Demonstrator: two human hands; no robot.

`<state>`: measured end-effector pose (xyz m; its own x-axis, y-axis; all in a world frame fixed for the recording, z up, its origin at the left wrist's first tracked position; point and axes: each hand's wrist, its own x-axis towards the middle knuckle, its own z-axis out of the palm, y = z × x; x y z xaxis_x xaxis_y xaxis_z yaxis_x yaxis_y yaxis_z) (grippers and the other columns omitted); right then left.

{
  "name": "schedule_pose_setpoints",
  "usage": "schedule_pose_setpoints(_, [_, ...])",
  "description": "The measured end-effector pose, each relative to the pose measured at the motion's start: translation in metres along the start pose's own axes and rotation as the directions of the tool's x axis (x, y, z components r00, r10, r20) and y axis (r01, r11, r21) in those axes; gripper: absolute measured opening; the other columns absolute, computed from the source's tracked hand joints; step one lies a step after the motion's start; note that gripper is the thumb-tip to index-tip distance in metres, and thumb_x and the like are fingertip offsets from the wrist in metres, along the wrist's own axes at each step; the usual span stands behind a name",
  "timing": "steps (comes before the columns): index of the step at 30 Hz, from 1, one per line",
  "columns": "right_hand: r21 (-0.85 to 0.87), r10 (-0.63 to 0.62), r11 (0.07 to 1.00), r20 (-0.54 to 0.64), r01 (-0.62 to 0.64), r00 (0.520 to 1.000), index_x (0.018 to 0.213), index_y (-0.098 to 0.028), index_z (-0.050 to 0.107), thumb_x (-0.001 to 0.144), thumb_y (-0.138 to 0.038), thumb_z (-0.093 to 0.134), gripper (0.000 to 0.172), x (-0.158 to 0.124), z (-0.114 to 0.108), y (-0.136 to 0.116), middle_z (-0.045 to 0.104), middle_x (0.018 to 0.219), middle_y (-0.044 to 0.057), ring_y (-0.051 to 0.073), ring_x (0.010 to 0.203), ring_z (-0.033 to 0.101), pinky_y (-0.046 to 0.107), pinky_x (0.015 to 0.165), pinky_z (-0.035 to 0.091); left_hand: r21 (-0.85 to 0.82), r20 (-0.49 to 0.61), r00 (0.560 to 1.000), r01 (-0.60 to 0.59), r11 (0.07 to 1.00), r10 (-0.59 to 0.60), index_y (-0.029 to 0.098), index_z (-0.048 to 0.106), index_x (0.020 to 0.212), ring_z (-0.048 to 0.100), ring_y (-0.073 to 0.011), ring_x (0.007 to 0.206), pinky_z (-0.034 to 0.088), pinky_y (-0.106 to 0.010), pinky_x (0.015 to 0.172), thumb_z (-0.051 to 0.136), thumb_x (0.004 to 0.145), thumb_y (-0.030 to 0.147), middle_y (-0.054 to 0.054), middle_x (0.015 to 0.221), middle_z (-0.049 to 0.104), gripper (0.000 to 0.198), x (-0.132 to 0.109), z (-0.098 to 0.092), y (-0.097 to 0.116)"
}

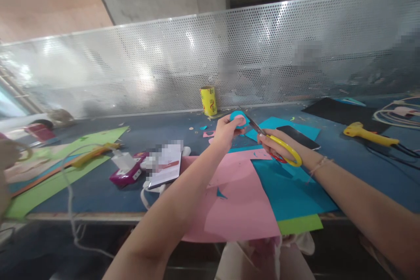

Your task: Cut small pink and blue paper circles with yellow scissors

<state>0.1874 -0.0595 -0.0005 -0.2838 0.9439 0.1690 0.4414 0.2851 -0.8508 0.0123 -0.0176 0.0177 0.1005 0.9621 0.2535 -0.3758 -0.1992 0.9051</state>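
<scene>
My left hand (227,131) pinches a small blue paper piece (235,116) with a round pink piece (240,120) against it. My right hand (271,142) is closed on yellow-handled scissors (290,148), whose blades point up and left beside the blue paper. Whether the blade tips touch the paper is too small to tell. Below my hands lie a large pink sheet (236,201) and a blue sheet (295,192), with a blue scrap (221,193) on the pink one. The corner of a green sheet (303,225) sticks out at the table's front edge.
A yellow roll (209,101) stands near the perforated metal screen (157,65). Left are a phone (166,168), a purple power strip (126,178), cables and green sheets (42,192). Right are a dark phone (298,137), black sheet (341,113) and yellow glue gun (370,134).
</scene>
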Motion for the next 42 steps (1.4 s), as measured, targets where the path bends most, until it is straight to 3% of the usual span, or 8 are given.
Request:
schedule_pose_setpoints(9, [0.014, -0.034, 0.999, 0.06, 0.033, 0.998, 0.083, -0.021, 0.05, 0.084, -0.069, 0.047, 0.048, 0.002, -0.003, 0.008, 0.048, 0.058, -0.006, 0.007, 0.037, 0.039, 0.022, 0.037, 0.034, 0.071, -0.03, 0.998, -0.046, 0.996, 0.048, 0.015, 0.058, 0.06, 0.049, -0.0069, 0.053, 0.043, -0.022, 0.053, 0.073, 0.06, 0.022, 0.002, 0.06, 0.054, 0.017, -0.001, 0.0, 0.0])
schedule_pose_setpoints(15, [0.08, 0.009, 0.997, 0.062, -0.014, 0.998, 0.086, -0.021, 0.048, 0.086, -0.071, 0.044, 0.05, 0.006, -0.004, 0.019, 0.047, 0.055, -0.007, 0.007, 0.034, 0.038, 0.023, 0.037, 0.035, 0.123, -0.023, 0.998, -0.054, 0.991, 0.057, 0.015, 0.058, 0.06, 0.049, -0.0074, 0.055, 0.044, -0.022, 0.054, 0.074, 0.059, 0.024, 0.003, 0.06, 0.052, 0.018, 0.003, -0.004, -0.004])
schedule_pose_setpoints(30, [0.101, 0.03, 0.994, 0.077, -0.038, 0.997, 0.082, -0.022, 0.048, 0.082, -0.075, 0.046, 0.053, 0.003, 0.001, 0.009, 0.047, 0.052, -0.008, 0.007, 0.032, 0.038, 0.023, 0.035, 0.033, 0.144, 0.077, 0.996, -0.051, 0.988, 0.041, 0.017, 0.056, 0.063, 0.051, -0.0078, 0.053, 0.046, -0.022, 0.053, 0.072, 0.059, 0.027, 0.004, 0.058, 0.053, 0.02, 0.001, -0.002, -0.009])
schedule_pose_setpoints(39, [0.057, -0.027, 0.998, 0.019, 0.026, 0.999, 0.076, -0.021, 0.048, 0.085, -0.071, 0.046, 0.051, 0.003, 0.001, 0.009, 0.047, 0.052, -0.006, 0.006, 0.033, 0.037, 0.022, 0.033, 0.029, 0.095, 0.084, 0.996, -0.03, 0.995, 0.022, 0.016, 0.055, 0.062, 0.05, -0.0071, 0.05, 0.044, -0.022, 0.051, 0.076, 0.059, 0.025, 0.004, 0.057, 0.053, 0.023, 0.0, -0.002, -0.008])
schedule_pose_setpoints(42, [0.024, -0.067, 0.997, -0.017, 0.068, 0.998, 0.074, -0.021, 0.049, 0.088, -0.067, 0.045, 0.048, 0.005, 0.002, 0.013, 0.047, 0.052, -0.006, 0.007, 0.036, 0.038, 0.022, 0.037, 0.032, 0.094, 0.095, 0.995, -0.032, 0.995, 0.023, 0.016, 0.056, 0.063, 0.051, -0.0071, 0.05, 0.044, -0.022, 0.051, 0.074, 0.06, 0.025, 0.004, 0.057, 0.054, 0.021, 0.0, -0.001, -0.007])
